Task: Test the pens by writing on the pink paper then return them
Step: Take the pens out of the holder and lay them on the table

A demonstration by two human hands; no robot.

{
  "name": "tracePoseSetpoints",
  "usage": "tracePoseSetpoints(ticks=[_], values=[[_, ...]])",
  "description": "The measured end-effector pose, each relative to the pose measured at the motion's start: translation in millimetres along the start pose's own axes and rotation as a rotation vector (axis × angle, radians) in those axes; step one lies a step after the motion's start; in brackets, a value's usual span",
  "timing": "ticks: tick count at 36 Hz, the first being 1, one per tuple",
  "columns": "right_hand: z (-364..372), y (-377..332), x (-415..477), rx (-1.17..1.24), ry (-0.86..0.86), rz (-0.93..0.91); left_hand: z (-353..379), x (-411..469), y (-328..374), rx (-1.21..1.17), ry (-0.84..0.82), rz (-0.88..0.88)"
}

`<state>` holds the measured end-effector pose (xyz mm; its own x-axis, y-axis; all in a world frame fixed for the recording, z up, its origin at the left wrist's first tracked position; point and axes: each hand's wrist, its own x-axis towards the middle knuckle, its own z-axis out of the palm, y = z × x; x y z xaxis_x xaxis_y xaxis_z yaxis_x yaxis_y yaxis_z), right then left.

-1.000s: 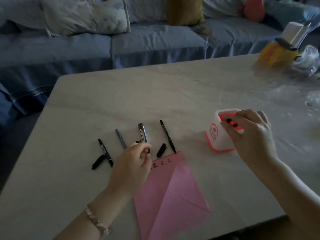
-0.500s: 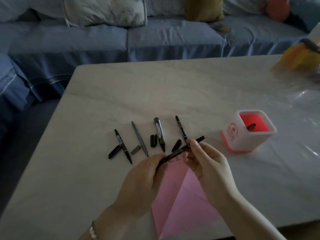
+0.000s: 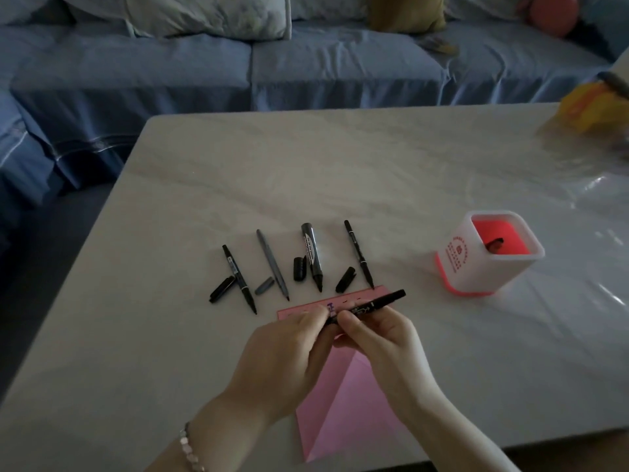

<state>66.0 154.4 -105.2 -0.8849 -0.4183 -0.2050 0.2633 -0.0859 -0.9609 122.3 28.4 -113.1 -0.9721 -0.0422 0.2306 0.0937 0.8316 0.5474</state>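
Nearest: bracelet on the left wrist. The pink paper lies flat on the counter, its far edge bearing a few small test marks, its middle hidden under the hands.

Above the paper, both hands hold one black pen, clear of the sheet and slanting up to the right. Left hand: grip pinched on the pen's near end. Right hand: grip closed round the barrel just beside it.

Judgement: uncapping step, cap not yet off. The pen is light, stiff and smooth plastic. Take it at the barrel and pull the cap straight along the axis; a twist could slip.

Beyond the paper, four uncapped pens lie side by side with tips toward the sheet, a loose cap beside each. To the right, well apart, stands the white pen holder with a red interior; something dark is inside, too small to identify.

Farthest: blue sofa with cushions.
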Motion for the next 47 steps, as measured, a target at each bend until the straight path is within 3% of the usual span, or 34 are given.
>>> tracePoseSetpoints(ticks=[16, 22, 26, 32, 41, 47], values=[[-4.4, 8.2, -1.3, 0.01, -0.117, -0.057, 0.8, -3.4, -1.0, -0.163, 0.029, -0.113], [-16.3, -9.9, 23.0, 0.104, 0.121, -0.077, 0.4, -0.1, 1.5, -0.176, 0.005, -0.259], [-43.6, -25.0, 52.8, -0.224, 0.221, -0.136, -1.6, -4.8, -6.8, -0.297, 0.04, -0.381], [-76.2, -21.6, 100.7, -0.844, 0.243, -0.09, 4.4, -13.4, -15.8, -0.322, 0.022, -0.369], [-74.8, 6.6, 130.0, -1.149, 0.215, -0.047, 3.2, -0.7, -9.2, -0.286, 0.084, -0.293], [-76.4, 3.2, 101.2, -1.056, 0.283, -0.104, 13.8, 39.3, -2.4, -0.199, 0.112, -0.21]])
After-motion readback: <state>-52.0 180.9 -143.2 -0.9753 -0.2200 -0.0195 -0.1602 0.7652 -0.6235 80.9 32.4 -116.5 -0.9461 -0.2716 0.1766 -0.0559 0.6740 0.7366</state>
